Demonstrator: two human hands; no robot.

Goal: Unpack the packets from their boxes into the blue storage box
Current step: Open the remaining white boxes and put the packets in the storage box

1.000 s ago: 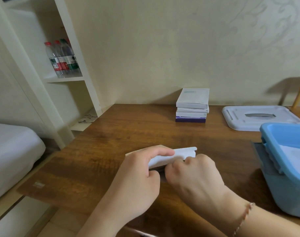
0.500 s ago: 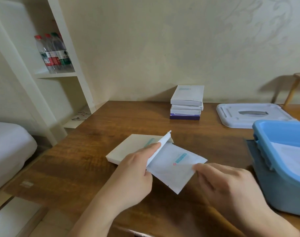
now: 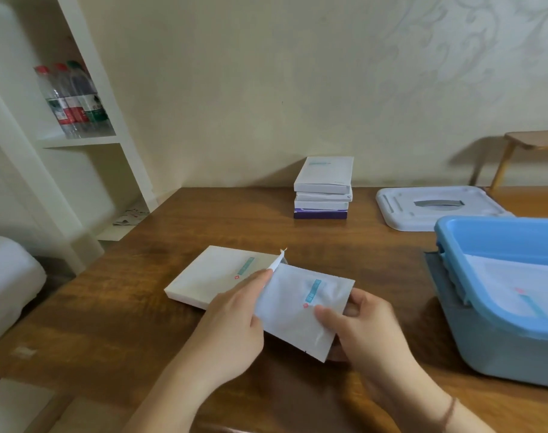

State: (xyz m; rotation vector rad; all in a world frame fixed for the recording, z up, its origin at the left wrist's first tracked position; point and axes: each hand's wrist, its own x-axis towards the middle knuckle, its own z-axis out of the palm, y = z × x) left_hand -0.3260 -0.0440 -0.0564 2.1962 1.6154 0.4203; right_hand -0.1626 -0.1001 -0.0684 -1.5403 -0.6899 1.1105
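Landmark: the open box [image 3: 218, 276], a flat white carton lying on the table [image 3: 172, 339].

Far left of the box, a white shelf [image 3: 78, 140] holds water bottles [image 3: 71, 98]; their red and green labels are too small to read.

The box lid carries a teal stripe and a small red mark. The print cannot be read.

At the box's near right corner, the left hand [image 3: 232, 329] pinches the raised end flap [image 3: 277, 260] between thumb and fingers, holding the carton open.

Just right of the box, a white packet [image 3: 300, 310] is drawn almost fully out, tilted above the table. It bears the same teal stripe and red mark, also illegible. The right hand [image 3: 363, 320] grasps its right edge, thumb on top and fingers curled beneath.

Behind the box, against the wall, stand four stacked boxes [image 3: 324, 189], the lowest one purple. Right of them lies a white lid [image 3: 435, 207].

Far right of the box stands the blue bin [image 3: 497, 307], open, with at least one packet already inside.

Step in hand, as judged: extraction of a packet from its carton. The next move calls for pulling the packet clear of the flap, carrying it right over the bin rim and laying it flat inside. Whether more packets remain in the box cannot be told.
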